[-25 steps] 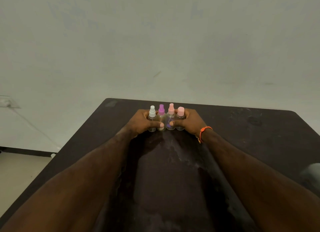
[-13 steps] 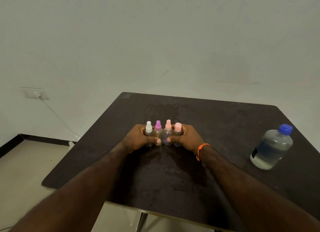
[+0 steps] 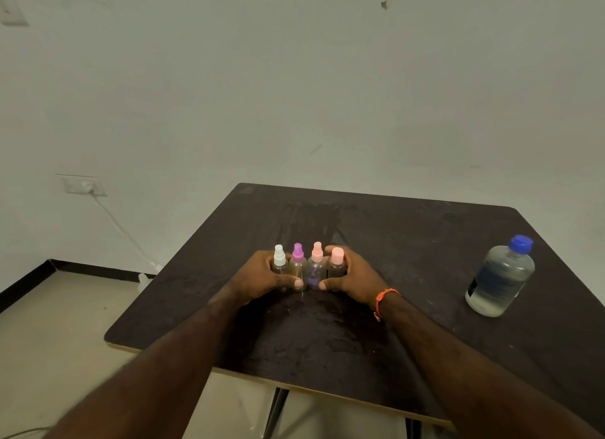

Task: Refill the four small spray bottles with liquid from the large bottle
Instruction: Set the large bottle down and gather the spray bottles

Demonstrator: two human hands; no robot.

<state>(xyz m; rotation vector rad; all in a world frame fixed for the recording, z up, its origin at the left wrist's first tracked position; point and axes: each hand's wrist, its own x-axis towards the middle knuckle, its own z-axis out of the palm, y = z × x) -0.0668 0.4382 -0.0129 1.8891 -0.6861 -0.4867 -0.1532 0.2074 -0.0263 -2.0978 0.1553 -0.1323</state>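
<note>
Bracketing the four spray bottles between both hands, near the middle of the table (image 3: pixel 409 229). Left hand (image 3: pixel 258 276) cups the white-cap bottle (image 3: pixel 280 264) and purple-cap bottle (image 3: pixel 298 265); right hand (image 3: pixel 352 276) cups the pink-nozzle bottle (image 3: pixel 316 265) and pink-cap bottle (image 3: pixel 337 264). Fingers curl round the outer sides, thumbs lie across the front, so the row is pressed together, bottles touching, all upright. Whether they are lifted or resting on the table cannot be told.

Large bottle (image 3: pixel 499 278) stands well apart to the right, blue cap on, partly filled with clear liquid.

All four spray heads appear fitted; none yet opened. The small bottles look empty or nearly so.

Judgement: step in hand is staging the row. To do it well:
- keep pressure low on the bodies, even from both sides, so no bottle tips out of line;
- set them flat, then release slowly;
- leave room on the right to bring the large bottle near;
- unscrew one spray head at a time, steadying that bottle with the other hand.

Risk: narrow necks, dark stained top; spills would be hard to spot.
</note>
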